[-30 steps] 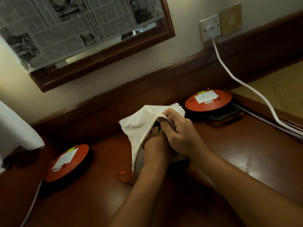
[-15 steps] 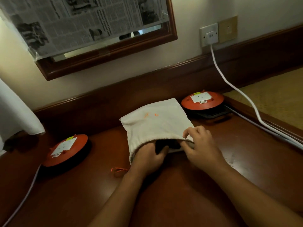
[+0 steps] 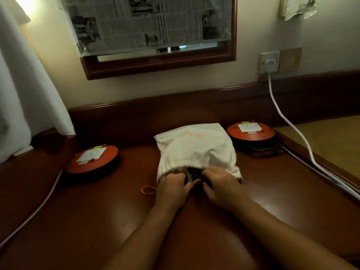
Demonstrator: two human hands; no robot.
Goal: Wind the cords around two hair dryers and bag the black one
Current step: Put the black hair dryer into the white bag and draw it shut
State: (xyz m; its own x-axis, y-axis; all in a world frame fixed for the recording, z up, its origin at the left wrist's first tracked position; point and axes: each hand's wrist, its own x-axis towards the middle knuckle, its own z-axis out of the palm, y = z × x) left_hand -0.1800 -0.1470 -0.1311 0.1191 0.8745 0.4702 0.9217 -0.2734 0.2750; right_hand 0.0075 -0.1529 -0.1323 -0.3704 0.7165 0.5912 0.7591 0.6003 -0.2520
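Your left hand (image 3: 171,185) and right hand (image 3: 220,184) both pinch the mouth of the white cloth drawstring bag (image 3: 194,149) at 12 o'clock on the reddish wooden bench (image 3: 97,211). The black hair dryer (image 3: 192,174) sits almost fully inside; tightening the orange drawstring (image 3: 148,190) at 9 o'clock probably remains.

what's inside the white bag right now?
At the mouth of the white bag a black object shows between the left hand and right hand. Cloth covers the rest, so its shape and any cord can't be seen.
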